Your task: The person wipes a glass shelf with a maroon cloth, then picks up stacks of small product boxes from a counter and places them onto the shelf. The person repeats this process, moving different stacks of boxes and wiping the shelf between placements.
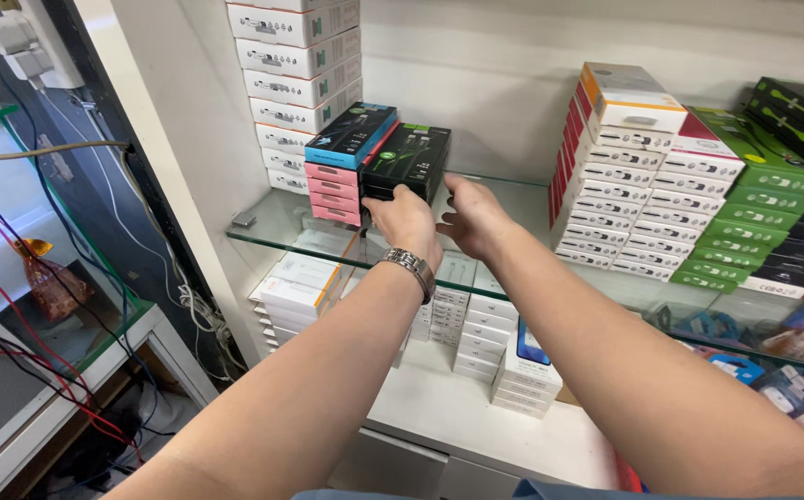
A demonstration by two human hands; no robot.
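Observation:
My left hand (406,220), with a metal watch (411,267) on the wrist, grips the front of a stack of black boxes (408,159) on a glass shelf (268,230). My right hand (472,218) rests against the right side of that stack, fingers closed around its lower corner. Directly left of the black stack stands a pile of pink boxes (334,190) topped by a blue box (352,135).
A tall column of white boxes (298,65) stands behind at the left. White, red-edged boxes (617,185) and green boxes (754,199) fill the shelf's right. More white boxes (476,333) sit on the lower shelf. Red and black cables (31,306) hang at the left.

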